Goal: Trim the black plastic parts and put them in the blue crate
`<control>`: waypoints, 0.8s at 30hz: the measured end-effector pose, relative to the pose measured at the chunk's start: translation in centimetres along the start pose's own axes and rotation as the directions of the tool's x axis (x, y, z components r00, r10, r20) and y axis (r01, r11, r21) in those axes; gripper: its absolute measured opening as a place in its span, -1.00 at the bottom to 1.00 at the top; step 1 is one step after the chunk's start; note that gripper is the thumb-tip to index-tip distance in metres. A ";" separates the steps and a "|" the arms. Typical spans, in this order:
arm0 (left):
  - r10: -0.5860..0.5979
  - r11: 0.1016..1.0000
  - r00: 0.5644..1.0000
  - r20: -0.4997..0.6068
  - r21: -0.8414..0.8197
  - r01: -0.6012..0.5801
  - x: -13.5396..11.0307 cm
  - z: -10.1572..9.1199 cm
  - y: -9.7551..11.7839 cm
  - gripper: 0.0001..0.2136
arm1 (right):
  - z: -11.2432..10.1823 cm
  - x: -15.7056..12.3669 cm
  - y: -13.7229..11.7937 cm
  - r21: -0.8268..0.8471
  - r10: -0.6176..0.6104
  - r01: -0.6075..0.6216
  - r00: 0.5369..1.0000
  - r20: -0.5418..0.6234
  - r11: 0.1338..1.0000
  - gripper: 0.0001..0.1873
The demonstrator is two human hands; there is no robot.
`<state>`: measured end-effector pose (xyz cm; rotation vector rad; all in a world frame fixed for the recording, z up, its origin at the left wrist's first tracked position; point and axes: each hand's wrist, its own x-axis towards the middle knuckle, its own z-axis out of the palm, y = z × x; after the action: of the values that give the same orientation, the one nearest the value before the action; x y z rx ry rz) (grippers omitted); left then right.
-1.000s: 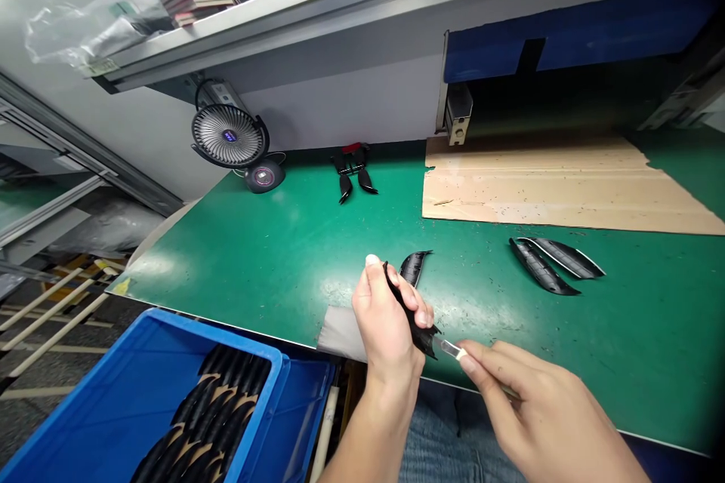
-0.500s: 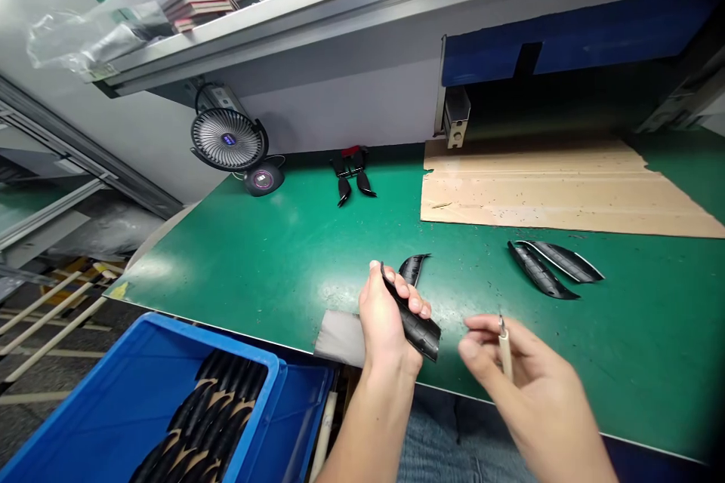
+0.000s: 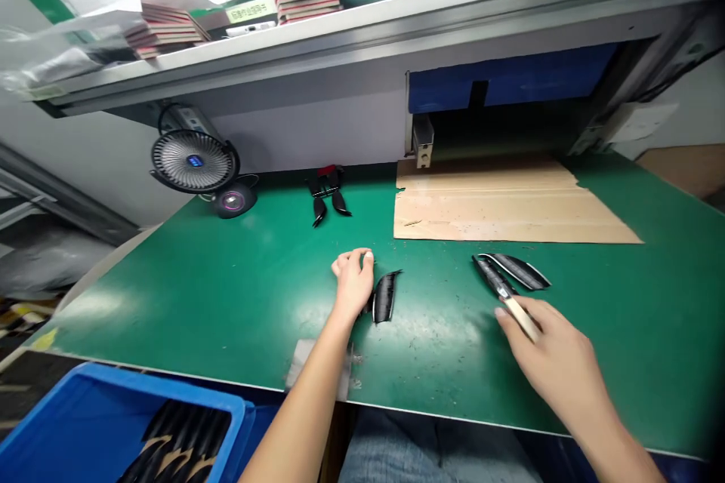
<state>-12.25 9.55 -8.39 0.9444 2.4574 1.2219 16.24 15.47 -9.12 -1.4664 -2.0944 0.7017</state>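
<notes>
My left hand (image 3: 354,283) is low over the green table with its fingers curled. A curved black plastic piece (image 3: 367,306) shows only as a dark edge beneath it, mostly hidden by the hand. Right beside it lies a similar curved black piece (image 3: 385,297) with a pale edge. My right hand (image 3: 558,347) grips a craft knife (image 3: 522,318) by its cream handle. The knife's metal tip overlaps one of two more black pieces (image 3: 518,270) lying at the right; whether it touches cannot be told.
A cardboard sheet (image 3: 498,204) covers the back right of the green table (image 3: 243,294). At the back stand a small fan (image 3: 195,161) and some black parts (image 3: 328,196). A blue bin (image 3: 84,392) with several black pieces is at lower left. A shelf (image 3: 351,34) spans overhead.
My left hand has moved left and down to the table with the black piece. My right hand, with the knife, has moved right to the pair of pieces. The view has shifted right.
</notes>
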 end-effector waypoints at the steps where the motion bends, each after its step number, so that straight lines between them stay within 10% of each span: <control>1: -0.001 1.000 1.000 -0.030 0.021 0.001 -0.4 0.2 0.5 -0.80 | 0.1 1.3 0.0 -0.021 -0.015 0.014 1.000 -0.005 1.000 -0.76; 7: 0.089 0.996 0.995 -0.042 -0.001 -0.089 -4.3 -1.7 5.6 -0.76 | 1.3 6.1 -1.9 -0.079 -0.109 0.113 0.992 0.062 0.990 -0.80; 10: -0.053 0.949 0.986 0.157 -0.300 0.099 -7.3 -2.7 7.2 -0.70 | -0.5 4.2 -4.2 0.038 -0.250 0.247 0.952 0.177 0.968 -0.81; 15: -0.068 0.368 0.646 0.760 -0.583 0.724 -11.0 -2.0 8.1 -0.64 | -3.9 -2.1 -7.0 0.441 -0.713 0.567 0.621 0.325 0.696 -0.59; 16: -0.049 0.273 0.669 0.741 -0.634 0.723 -11.3 -1.6 8.2 -0.70 | -4.0 -3.2 -7.0 0.449 -0.726 0.587 0.638 0.255 0.673 -0.56; 20: -0.173 0.032 0.933 0.315 -0.945 0.325 -12.0 -0.7 8.8 -0.75 | -2.1 -6.0 -6.3 0.414 -0.324 0.300 0.946 -0.013 0.859 -0.79; 24: -0.144 -0.105 0.954 0.263 -0.963 0.250 -12.8 -1.3 9.2 -0.75 | -0.2 -6.6 -6.7 0.480 -0.143 0.037 0.972 0.186 0.877 -0.73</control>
<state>0.97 4.60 -1.29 0.0505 0.7578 2.1739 13.75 7.33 -5.25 -1.0481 -1.9348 1.2808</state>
